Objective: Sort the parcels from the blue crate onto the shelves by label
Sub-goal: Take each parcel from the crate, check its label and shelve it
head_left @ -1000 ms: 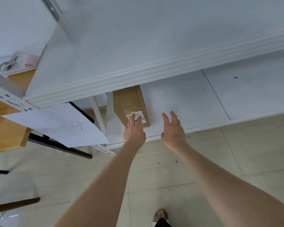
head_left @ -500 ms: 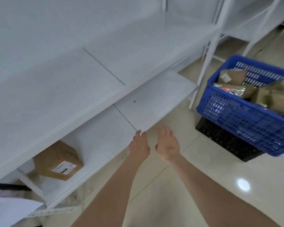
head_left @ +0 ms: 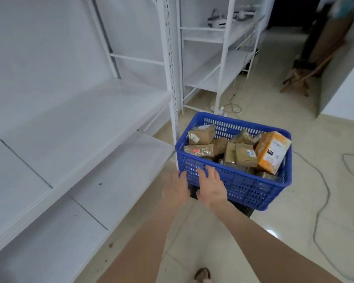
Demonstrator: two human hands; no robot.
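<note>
Head view: a blue perforated plastic crate (head_left: 243,193) sits on a black crate (head_left: 244,210) on the tiled floor, just beside the upright of the white metal shelves (head_left: 90,127). It holds the parcels: an orange cardboard box (head_left: 273,152) leaning on the far-right wall, brown cardboard boxes (head_left: 243,157) and a tape-wrapped brown packet (head_left: 200,135). Several carry white labels, but the print is too blurred to read. The lower parcels are hidden under the top ones.

The left hand (head_left: 175,188) and right hand (head_left: 212,186) are empty, with fingers straight and slightly spread, before the crate's near wall; I cannot tell if they touch it. A sandalled foot (head_left: 201,274) is cut off at the bottom edge.

Half a second ago the crate lay cut off at the right and the hands were over the shelf edge. The labelled brown box on the lower shelf has left view.
</note>
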